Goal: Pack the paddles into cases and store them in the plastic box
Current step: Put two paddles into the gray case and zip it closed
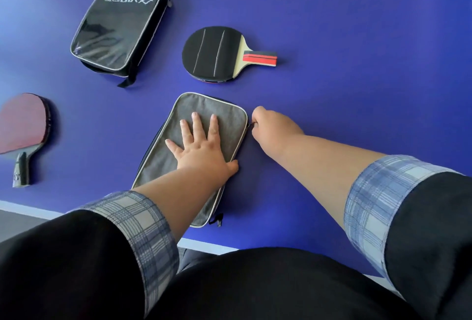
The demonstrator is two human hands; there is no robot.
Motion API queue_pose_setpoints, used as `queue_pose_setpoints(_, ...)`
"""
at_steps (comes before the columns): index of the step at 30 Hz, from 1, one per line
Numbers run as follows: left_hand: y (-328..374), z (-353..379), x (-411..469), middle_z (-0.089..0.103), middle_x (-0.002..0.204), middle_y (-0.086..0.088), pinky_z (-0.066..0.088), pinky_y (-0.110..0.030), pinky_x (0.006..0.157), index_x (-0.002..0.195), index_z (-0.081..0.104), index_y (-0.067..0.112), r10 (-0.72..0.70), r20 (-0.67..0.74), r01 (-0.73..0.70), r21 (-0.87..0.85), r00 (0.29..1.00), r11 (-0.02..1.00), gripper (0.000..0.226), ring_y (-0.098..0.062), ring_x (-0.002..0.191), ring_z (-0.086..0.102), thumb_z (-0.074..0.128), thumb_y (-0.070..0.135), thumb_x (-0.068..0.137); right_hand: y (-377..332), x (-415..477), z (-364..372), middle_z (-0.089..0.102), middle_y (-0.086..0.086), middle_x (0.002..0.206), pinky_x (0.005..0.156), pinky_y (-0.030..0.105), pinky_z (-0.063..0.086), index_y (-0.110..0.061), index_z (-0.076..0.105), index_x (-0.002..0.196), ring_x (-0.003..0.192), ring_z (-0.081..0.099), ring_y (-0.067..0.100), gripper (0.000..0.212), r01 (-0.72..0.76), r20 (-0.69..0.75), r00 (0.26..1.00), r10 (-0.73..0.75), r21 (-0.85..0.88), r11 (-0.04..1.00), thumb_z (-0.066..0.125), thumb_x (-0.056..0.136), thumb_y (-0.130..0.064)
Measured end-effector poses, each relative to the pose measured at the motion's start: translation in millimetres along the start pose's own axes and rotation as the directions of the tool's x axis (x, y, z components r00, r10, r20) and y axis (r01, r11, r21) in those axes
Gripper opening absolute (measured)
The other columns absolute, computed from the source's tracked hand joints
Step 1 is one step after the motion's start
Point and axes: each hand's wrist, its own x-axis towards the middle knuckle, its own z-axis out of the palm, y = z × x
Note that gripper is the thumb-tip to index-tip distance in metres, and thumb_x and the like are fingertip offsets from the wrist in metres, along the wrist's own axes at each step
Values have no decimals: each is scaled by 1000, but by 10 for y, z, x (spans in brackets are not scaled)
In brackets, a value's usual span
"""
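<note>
Pinning the grey case flat with the left hand looks like the right idea here. The palm and straight fingers are spread open on the fabric in the lower middle of the frame. The right hand sits at the case's right edge, fingers curled, pinching the zipper pull. My guess is the zip is about to be run open, since both paddles are out on the blue worktop: the black paddle just above the grey case and the red paddle at the far left edge. I honestly can't tell whether anything is inside the case. To do this bit well, I'd keep the flat hand's weight near the zip side so the fabric doesn't bunch. I'd also pull along the line of the teeth rather than upward, and slow down at the rounded corner where sliders love to snag. The loose strap at the bottom end should stay clear of the track too. The black case waits in the upper left, well apart. The plastic box isn't in view at all.
</note>
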Motion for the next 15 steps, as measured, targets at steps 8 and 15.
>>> queue_pose_setpoints(8, -97, 1, -1, -27, 160, -7, -6, -74, 108, 149, -25, 32, 51, -21, -50, 34, 998, 998, 123, -36, 147, -23, 53, 73, 62, 74, 73, -35, 58, -1, 85, 58, 35, 40, -17, 53, 92, 79, 56, 26, 17, 183, 100, 979, -176, -68, 981, 52, 95, -34)
queue_pose_setpoints(15, -90, 8, 33, -28, 159, -7, -4, -75, 107, 147, -27, 31, 50, -4, -50, 64, 999, 997, 126, -37, 147, -23, 52, 79, 61, 22, 77, 61, 59, 1, 91, 60, 35, 41, -16, 52, 90, 80, 57, 26, 20, 124, 81, 989, -121, -29, 992, 52, 95, -36)
